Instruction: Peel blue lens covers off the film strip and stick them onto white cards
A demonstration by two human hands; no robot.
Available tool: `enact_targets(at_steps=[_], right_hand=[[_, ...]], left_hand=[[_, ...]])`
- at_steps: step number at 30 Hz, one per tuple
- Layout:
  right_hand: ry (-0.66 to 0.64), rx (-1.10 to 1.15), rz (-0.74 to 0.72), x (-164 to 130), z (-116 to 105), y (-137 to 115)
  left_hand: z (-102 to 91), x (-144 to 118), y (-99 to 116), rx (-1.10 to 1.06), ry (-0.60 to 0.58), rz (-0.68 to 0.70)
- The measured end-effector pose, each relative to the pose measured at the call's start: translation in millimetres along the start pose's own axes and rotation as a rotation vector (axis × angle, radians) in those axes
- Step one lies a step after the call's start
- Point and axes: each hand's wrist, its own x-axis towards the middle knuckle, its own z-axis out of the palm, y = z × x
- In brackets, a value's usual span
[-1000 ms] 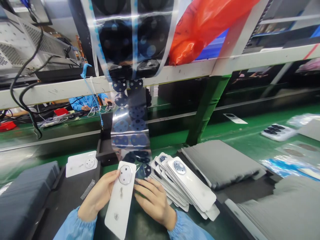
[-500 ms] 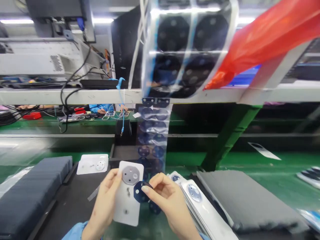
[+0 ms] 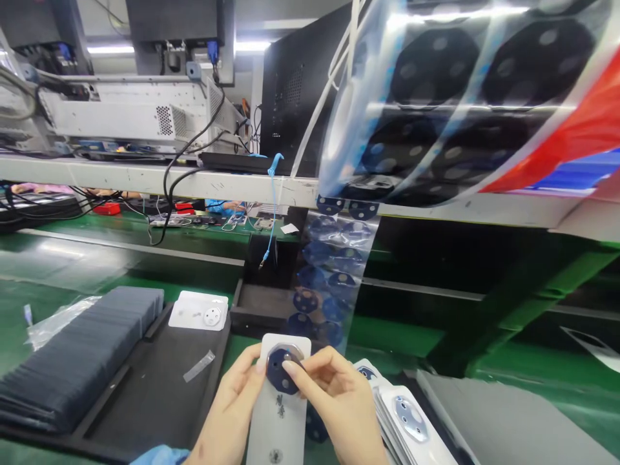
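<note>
A: Pinched shut, both of them. Left hand point(image 3: 231, 413) clamps the white panel point(image 3: 279, 413) by its left edge, thumb on the face near the top. Right hand point(image 3: 339, 403) has thumb and forefinger closed on the dark disc point(image 3: 281, 371), pressing it over the round cutout at the panel's top end.

B: Where's the panel relative to the hands?

A: Between them, upright-ish, top end just above the fingertips, lower end running out of frame at the bottom.

B: How'd the disc handle?

A: Looks thin, light, probably a sticky film, floppy. I'd guess it smudges and creases easily, so hold it at the rim only, as the right hand does. Panel seems stiff, light, glossy, likely slippery; edge grip makes sense.

B: Anything near?

A: Clear strip point(image 3: 329, 284) of more discs hangs just beyond the fingertips. Stack of panels point(image 3: 411, 423) just right of the right hand. Black tray point(image 3: 145, 381) left of the left hand, one more panel point(image 3: 201, 310) lying at its far end.
</note>
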Motion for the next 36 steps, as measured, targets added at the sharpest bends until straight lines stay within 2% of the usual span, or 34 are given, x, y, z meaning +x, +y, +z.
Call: enact_targets(at_steps=[7, 18, 28, 32, 36], right_hand=[[0.044, -0.026, 0.017, -5, 6, -13], [0.078, -0.002, 0.027, -8, 7, -12], [0.120, -0.074, -0.048, -13, 11, -11], [0.122, -0.157, -0.137, -13, 10, -3], [0.167, -0.342, -0.361, -9, 8, 10]], left_hand=[[-1.6, 0, 1, 0.020, 0.012, -0.022], [1.8, -4, 5, 0.007, 0.002, -0.003], [2.3, -6, 0, 0.056, 0.019, -0.007], [3.8, -6, -1, 0.195, 0.051, 0.062], [7.1, -3, -4, 0.296, 0.156, 0.164]])
